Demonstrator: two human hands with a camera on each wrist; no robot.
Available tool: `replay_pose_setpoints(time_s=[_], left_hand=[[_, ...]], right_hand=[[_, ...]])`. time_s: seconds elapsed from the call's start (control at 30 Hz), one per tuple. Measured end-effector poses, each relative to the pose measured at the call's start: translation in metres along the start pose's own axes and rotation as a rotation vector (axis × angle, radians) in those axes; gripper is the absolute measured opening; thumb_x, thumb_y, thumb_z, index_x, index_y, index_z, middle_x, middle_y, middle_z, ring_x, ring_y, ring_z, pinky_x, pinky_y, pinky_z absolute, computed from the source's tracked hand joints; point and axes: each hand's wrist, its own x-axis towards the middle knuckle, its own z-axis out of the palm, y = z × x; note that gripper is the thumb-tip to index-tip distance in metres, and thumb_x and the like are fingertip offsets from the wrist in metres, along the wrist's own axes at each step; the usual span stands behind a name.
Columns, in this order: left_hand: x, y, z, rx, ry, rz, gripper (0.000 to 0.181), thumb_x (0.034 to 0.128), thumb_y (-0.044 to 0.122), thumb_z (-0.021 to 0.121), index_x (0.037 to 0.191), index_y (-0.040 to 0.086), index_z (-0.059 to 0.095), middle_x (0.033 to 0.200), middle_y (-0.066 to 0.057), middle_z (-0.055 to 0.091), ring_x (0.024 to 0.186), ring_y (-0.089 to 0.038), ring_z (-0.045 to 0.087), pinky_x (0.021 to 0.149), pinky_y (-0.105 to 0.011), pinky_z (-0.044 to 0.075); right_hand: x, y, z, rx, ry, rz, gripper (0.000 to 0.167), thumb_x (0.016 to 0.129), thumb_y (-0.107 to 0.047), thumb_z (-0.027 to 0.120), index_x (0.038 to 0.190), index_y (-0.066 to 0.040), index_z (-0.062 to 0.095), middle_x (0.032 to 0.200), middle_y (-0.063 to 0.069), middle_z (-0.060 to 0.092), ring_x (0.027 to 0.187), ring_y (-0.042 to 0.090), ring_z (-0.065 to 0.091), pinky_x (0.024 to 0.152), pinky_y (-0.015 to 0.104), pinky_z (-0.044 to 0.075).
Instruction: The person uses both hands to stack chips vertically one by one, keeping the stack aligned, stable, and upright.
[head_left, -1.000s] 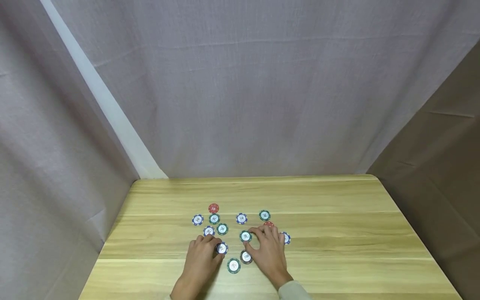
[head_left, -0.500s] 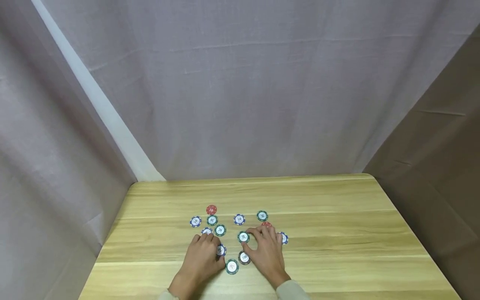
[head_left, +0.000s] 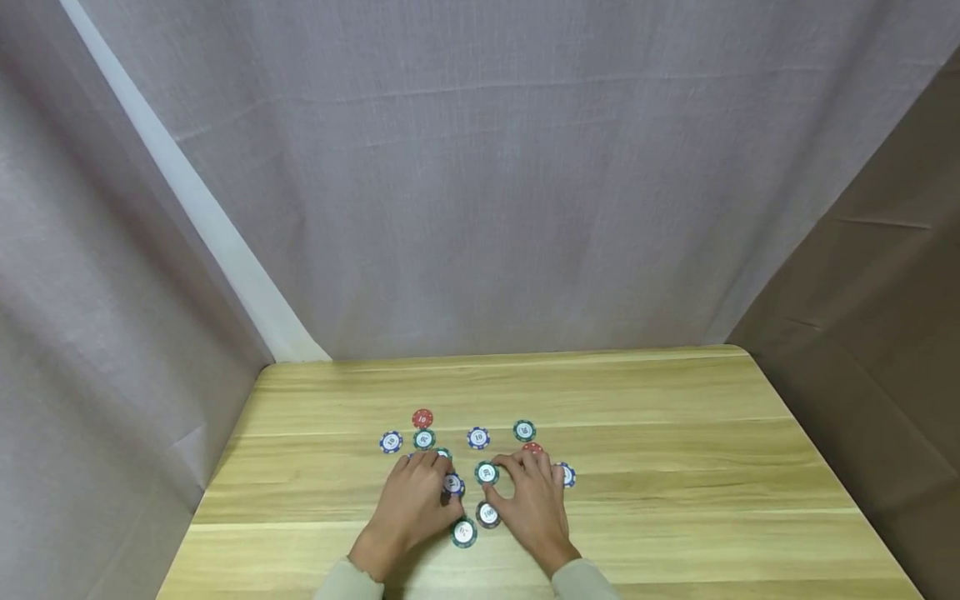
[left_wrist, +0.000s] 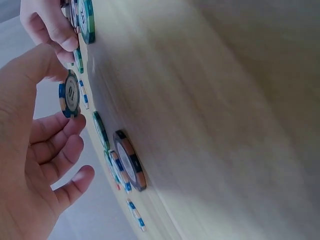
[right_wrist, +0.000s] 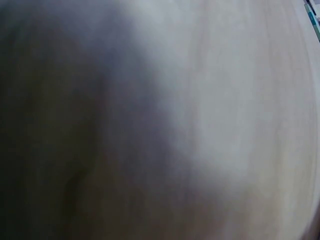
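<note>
In the head view my left hand point(head_left: 412, 504) pinches a blue-edged chip point(head_left: 453, 484) between thumb and fingers. The left wrist view shows this chip point(left_wrist: 71, 93) on edge between thumb and finger of the hand point(left_wrist: 25, 135), off the table. My right hand point(head_left: 534, 508) has its thumb and index finger around a green-edged chip point(head_left: 487, 473), just right of the left hand. A black-edged chip point(head_left: 488, 514) lies below it, and another green-edged chip point(head_left: 463, 532) lies near the left thumb. The right wrist view is mostly blurred table surface.
Beyond the hands on the wooden table point(head_left: 675, 433) lie a red chip point(head_left: 422, 418), a green-edged one point(head_left: 424, 439), blue-edged ones point(head_left: 391, 442) point(head_left: 478, 437) and another green-edged chip point(head_left: 524, 431). A red chip point(head_left: 532, 448) and a blue-edged chip point(head_left: 567, 475) are partly behind the right hand.
My left hand has moved right and slightly away from me with the blue-edged chip, closer to the right hand's green-edged chip. The right hand has stayed in about the same place.
</note>
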Motion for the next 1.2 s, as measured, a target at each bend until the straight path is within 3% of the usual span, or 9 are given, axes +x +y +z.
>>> replay_pose_setpoints(time_s=[0.3,0.53,0.97,1.2], left_hand=[[0.019,0.004,0.004,-0.03,0.007,0.018,0.036,0.0789,0.042,0.08,0.098,0.013,0.075,0.094,0.001,0.069,0.09,-0.017,0.058,0.084,-0.037,0.054],[0.03,0.007,0.004,-0.039,-0.035,0.022,0.036,0.0798,0.042,0.078,0.099,0.012,0.074,0.093,0.001,0.068,0.088,-0.017,0.054,0.086,-0.037,0.053],[0.039,0.008,0.012,-0.099,-0.088,0.071,0.035,0.0805,0.04,0.078,0.103,0.013,0.074,0.096,0.004,0.068,0.089,-0.014,0.056,0.084,-0.032,0.054],[0.037,0.008,0.018,-0.062,-0.126,0.074,0.039,0.0832,0.044,0.078,0.109,0.015,0.074,0.103,0.004,0.07,0.092,-0.014,0.056,0.087,-0.036,0.055]], right_hand=[[0.001,0.001,0.002,-0.008,0.013,-0.001,0.044,0.083,-0.052,0.081,0.119,-0.027,0.075,0.108,-0.008,0.06,0.105,0.017,0.048,0.086,0.039,0.031],[0.001,0.0,0.0,-0.003,0.022,-0.004,0.043,0.083,-0.051,0.081,0.117,-0.027,0.075,0.106,-0.01,0.059,0.105,0.017,0.047,0.084,0.038,0.03],[0.0,0.0,-0.001,-0.019,0.002,-0.008,0.042,0.083,-0.052,0.08,0.117,-0.026,0.076,0.102,-0.01,0.058,0.101,0.017,0.045,0.084,0.039,0.029],[0.0,-0.001,-0.003,-0.013,-0.005,-0.006,0.042,0.084,-0.051,0.08,0.117,-0.026,0.076,0.099,-0.011,0.06,0.099,0.015,0.045,0.083,0.038,0.029]])
